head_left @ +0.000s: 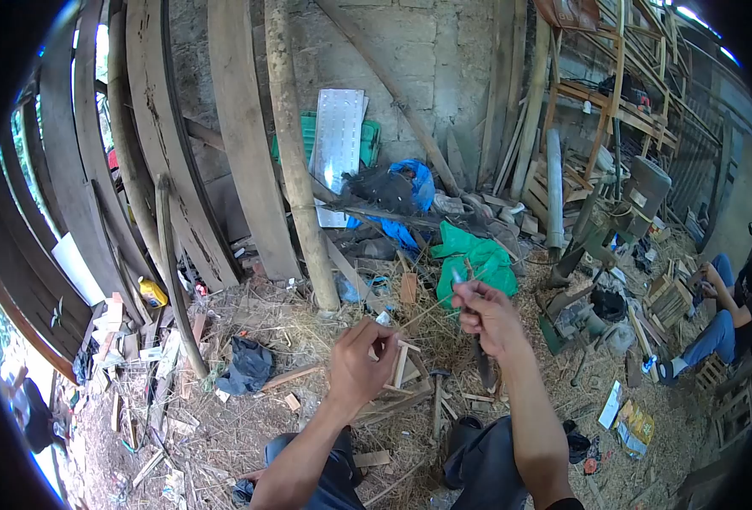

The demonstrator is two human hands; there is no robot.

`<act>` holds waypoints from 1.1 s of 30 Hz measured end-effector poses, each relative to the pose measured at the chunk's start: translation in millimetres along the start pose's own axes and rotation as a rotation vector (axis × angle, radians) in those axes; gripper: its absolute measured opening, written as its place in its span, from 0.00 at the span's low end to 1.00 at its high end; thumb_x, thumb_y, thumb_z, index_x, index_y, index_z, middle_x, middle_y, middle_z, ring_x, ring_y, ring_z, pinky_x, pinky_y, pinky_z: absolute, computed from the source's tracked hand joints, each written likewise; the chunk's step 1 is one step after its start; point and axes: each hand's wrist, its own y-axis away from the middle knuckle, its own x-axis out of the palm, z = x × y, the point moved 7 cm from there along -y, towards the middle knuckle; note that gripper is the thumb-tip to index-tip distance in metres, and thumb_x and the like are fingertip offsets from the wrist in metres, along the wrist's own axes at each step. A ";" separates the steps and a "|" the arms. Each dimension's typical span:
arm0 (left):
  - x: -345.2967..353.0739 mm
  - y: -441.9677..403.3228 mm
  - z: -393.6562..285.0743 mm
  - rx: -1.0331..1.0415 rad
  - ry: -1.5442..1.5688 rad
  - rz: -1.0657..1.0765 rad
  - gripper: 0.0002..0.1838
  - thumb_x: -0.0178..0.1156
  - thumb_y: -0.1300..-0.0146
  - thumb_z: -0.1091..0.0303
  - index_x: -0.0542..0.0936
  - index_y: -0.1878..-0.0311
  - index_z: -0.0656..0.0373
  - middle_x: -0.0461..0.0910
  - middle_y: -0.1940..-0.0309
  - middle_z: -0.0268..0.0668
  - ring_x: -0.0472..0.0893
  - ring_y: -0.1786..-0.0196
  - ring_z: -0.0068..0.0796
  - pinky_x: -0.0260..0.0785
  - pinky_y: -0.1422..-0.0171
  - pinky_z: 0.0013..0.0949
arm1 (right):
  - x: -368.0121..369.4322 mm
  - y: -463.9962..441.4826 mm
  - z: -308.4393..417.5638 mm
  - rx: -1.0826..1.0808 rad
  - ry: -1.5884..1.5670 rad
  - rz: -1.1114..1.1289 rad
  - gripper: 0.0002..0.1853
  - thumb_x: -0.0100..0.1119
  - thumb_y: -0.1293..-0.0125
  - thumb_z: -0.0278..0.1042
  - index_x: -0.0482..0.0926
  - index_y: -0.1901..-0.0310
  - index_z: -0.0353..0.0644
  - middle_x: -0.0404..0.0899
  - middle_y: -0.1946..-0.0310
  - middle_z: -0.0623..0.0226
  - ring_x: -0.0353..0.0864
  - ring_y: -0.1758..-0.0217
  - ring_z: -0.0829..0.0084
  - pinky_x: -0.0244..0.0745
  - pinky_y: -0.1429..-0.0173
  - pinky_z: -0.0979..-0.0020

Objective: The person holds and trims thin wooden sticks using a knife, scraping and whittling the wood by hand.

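My left hand [363, 361] is closed in a pinch near the middle of the view, with a thin light strip [420, 316] running from its fingertips up toward the other hand. To its right, my right hand [488, 316] is closed around a knife-like tool, whose dark part [483, 365] hangs below the fingers. Just under the hands lies a small frame of light wood pieces [401, 367]. A hammer [438, 399] stands or leans beside it, between my knees.
A green plastic bag [476, 263] lies beyond my hands. A wooden pole [295, 170] and planks [244, 144] lean at the wall. Black plastic [248, 365] and a yellow bottle [152, 292] are at left. Another person [720, 314] sits at far right.
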 end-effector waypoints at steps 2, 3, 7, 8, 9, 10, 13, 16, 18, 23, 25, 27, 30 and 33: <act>0.3 -2.2 2.7 -0.026 0.006 -0.028 0.03 0.65 0.47 0.77 0.79 0.71 0.62 0.77 0.76 0.37 0.76 0.78 0.30 0.67 0.67 0.32 | 16.1 3.2 -3.7 0.032 -0.023 0.036 0.08 0.59 0.34 0.31 0.73 0.59 0.38 0.78 0.70 0.63 0.62 0.82 0.86 0.52 0.81 0.82; 1.8 -2.6 2.6 -0.023 0.007 -0.028 0.03 0.65 0.47 0.77 0.79 0.71 0.62 0.77 0.76 0.37 0.76 0.78 0.30 0.67 0.67 0.32 | 20.8 3.6 -8.9 0.029 -0.024 0.036 0.08 0.59 0.34 0.31 0.73 0.59 0.38 0.78 0.70 0.63 0.62 0.82 0.86 0.52 0.81 0.82; 2.6 -1.4 8.1 -0.059 0.013 -0.047 0.04 0.65 0.47 0.77 0.79 0.70 0.62 0.77 0.75 0.37 0.76 0.77 0.32 0.67 0.67 0.33 | 44.8 4.9 -29.6 0.088 -0.001 0.166 0.07 0.57 0.34 0.29 0.72 0.58 0.36 0.78 0.71 0.62 0.62 0.82 0.84 0.52 0.82 0.81; 2.8 -1.7 8.6 -0.059 0.009 -0.048 0.04 0.65 0.47 0.76 0.79 0.69 0.62 0.77 0.75 0.37 0.76 0.77 0.32 0.67 0.67 0.33 | 45.0 3.0 -28.9 0.078 0.022 0.163 0.07 0.57 0.34 0.29 0.72 0.59 0.36 0.78 0.72 0.62 0.62 0.82 0.84 0.52 0.82 0.81; 3.9 -1.0 9.1 -0.061 0.006 -0.043 0.04 0.65 0.47 0.76 0.79 0.69 0.62 0.77 0.75 0.37 0.76 0.77 0.32 0.67 0.67 0.33 | 44.7 2.0 -29.1 0.072 0.042 0.158 0.07 0.58 0.34 0.29 0.72 0.60 0.36 0.78 0.72 0.62 0.62 0.82 0.84 0.52 0.82 0.81; 5.1 -1.9 5.5 -0.017 -0.014 -0.028 0.04 0.65 0.47 0.76 0.79 0.69 0.61 0.77 0.75 0.37 0.76 0.77 0.32 0.66 0.66 0.33 | 42.9 1.6 -22.6 0.060 0.033 0.165 0.07 0.58 0.34 0.29 0.73 0.61 0.35 0.78 0.73 0.62 0.63 0.83 0.84 0.52 0.83 0.80; 5.4 -1.3 2.1 0.042 -0.061 -0.011 0.03 0.65 0.47 0.75 0.79 0.70 0.60 0.77 0.76 0.36 0.76 0.77 0.31 0.65 0.65 0.33 | 39.8 1.5 -19.9 0.090 0.081 0.160 0.05 0.59 0.35 0.29 0.75 0.62 0.38 0.79 0.73 0.64 0.62 0.83 0.85 0.51 0.82 0.82; 7.6 -1.8 -0.6 0.069 -0.082 0.000 0.03 0.64 0.46 0.75 0.79 0.70 0.59 0.77 0.76 0.34 0.76 0.77 0.31 0.64 0.64 0.32 | 34.4 -2.1 -21.1 0.054 0.129 0.112 0.06 0.60 0.35 0.30 0.76 0.62 0.37 0.79 0.73 0.64 0.62 0.83 0.85 0.51 0.81 0.82; 7.7 -1.2 -3.3 0.078 -0.088 0.010 0.03 0.64 0.46 0.75 0.79 0.70 0.58 0.77 0.76 0.33 0.76 0.77 0.30 0.64 0.63 0.32 | 30.7 -1.0 -17.9 0.046 0.136 0.116 0.07 0.60 0.35 0.30 0.76 0.63 0.36 0.79 0.73 0.64 0.63 0.83 0.85 0.52 0.82 0.82; 5.2 -4.0 -14.7 0.120 -0.107 0.009 0.04 0.65 0.48 0.78 0.78 0.71 0.61 0.78 0.77 0.37 0.79 0.75 0.33 0.66 0.63 0.32 | 28.6 -1.3 -16.6 0.052 0.129 0.121 0.07 0.60 0.36 0.30 0.77 0.62 0.34 0.79 0.72 0.64 0.64 0.82 0.86 0.53 0.82 0.82; 6.0 -3.2 -13.6 0.110 -0.104 0.014 0.04 0.65 0.48 0.77 0.78 0.71 0.61 0.78 0.77 0.37 0.79 0.75 0.33 0.65 0.62 0.32 | 28.6 -1.5 -14.0 0.046 0.166 0.106 0.08 0.60 0.35 0.31 0.77 0.62 0.34 0.80 0.71 0.65 0.64 0.82 0.86 0.53 0.82 0.82; 4.3 -3.2 -13.3 0.103 -0.102 0.012 0.04 0.65 0.48 0.77 0.78 0.71 0.61 0.78 0.78 0.36 0.79 0.75 0.33 0.65 0.62 0.32 | 21.8 -4.1 -13.8 0.021 0.192 0.043 0.08 0.60 0.35 0.31 0.77 0.63 0.35 0.79 0.71 0.66 0.63 0.82 0.86 0.52 0.82 0.82; -1.2 -1.2 -12.0 0.071 -0.096 0.013 0.04 0.65 0.49 0.77 0.78 0.72 0.61 0.78 0.78 0.36 0.78 0.75 0.32 0.65 0.62 0.32 | -5.2 -12.1 1.7 -0.035 0.182 -0.017 0.08 0.60 0.35 0.32 0.77 0.63 0.36 0.78 0.72 0.68 0.62 0.83 0.87 0.51 0.82 0.82; -1.9 -2.3 -9.9 0.084 -0.092 0.024 0.04 0.65 0.49 0.77 0.78 0.72 0.61 0.77 0.78 0.36 0.78 0.75 0.32 0.65 0.62 0.32 | -14.2 -12.6 7.7 -0.050 0.142 -0.036 0.07 0.59 0.35 0.32 0.76 0.64 0.37 0.77 0.73 0.70 0.61 0.83 0.88 0.50 0.82 0.82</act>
